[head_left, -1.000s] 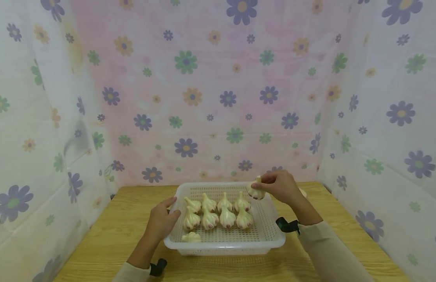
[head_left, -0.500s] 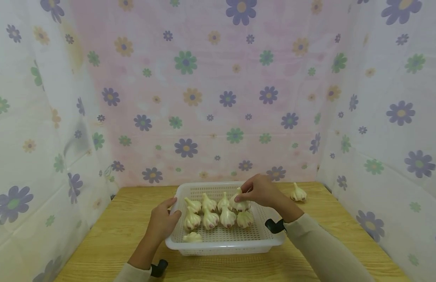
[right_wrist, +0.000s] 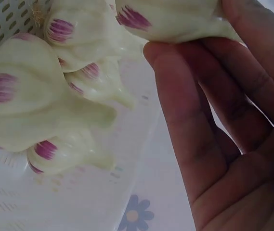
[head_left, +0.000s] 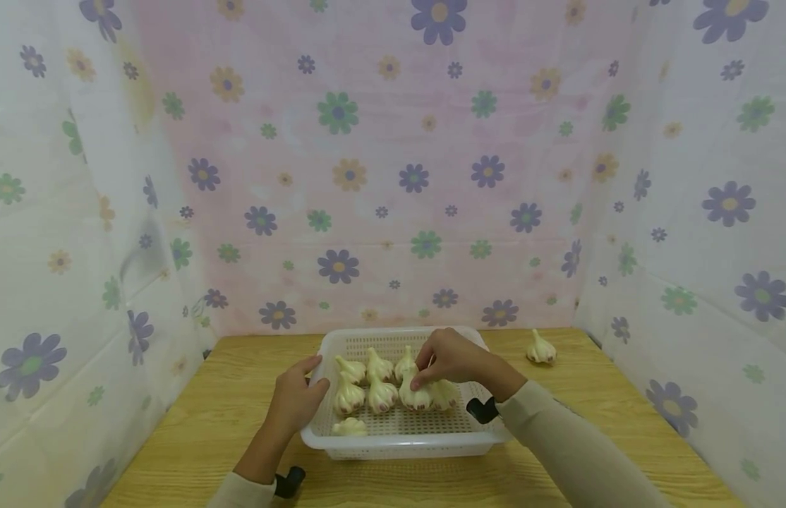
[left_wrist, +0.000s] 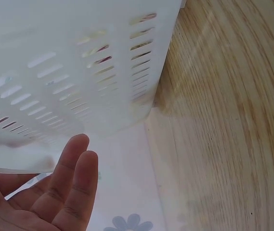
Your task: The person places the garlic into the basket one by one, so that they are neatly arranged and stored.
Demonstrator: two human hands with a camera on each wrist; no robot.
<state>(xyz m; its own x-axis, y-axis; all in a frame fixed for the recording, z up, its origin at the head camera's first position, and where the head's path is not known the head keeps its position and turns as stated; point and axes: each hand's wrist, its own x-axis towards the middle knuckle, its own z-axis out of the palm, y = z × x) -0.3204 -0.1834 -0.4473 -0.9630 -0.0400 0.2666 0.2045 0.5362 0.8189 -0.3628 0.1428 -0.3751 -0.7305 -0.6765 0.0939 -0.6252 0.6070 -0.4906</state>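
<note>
A white plastic basket (head_left: 393, 441) with slotted walls holds several garlic bulbs (head_left: 382, 397), pale with purple streaks, set mostly in rows. My left hand (head_left: 295, 398) grips the basket's left rim, thumb on the inner side and fingers (left_wrist: 86, 178) along the outside wall. My right hand (head_left: 453, 358) reaches into the basket's right part and pinches a garlic bulb (right_wrist: 175, 19) between thumb and fingertips. That bulb sits above neighbouring bulbs (right_wrist: 26, 91) in the right wrist view. In the head view, the right hand covers part of the back right bulbs.
One garlic bulb (head_left: 542, 348) stands on the wooden table (head_left: 202, 416) to the right of the basket. A single bulb (head_left: 350, 427) lies by the basket's front left corner. Flowered cloth (head_left: 393, 212) walls enclose the table at the back and sides.
My right hand has carried its garlic bulb leftward and down from the basket's back right rim to over the rows. The bulb on the table has come into view. My left hand stays put.
</note>
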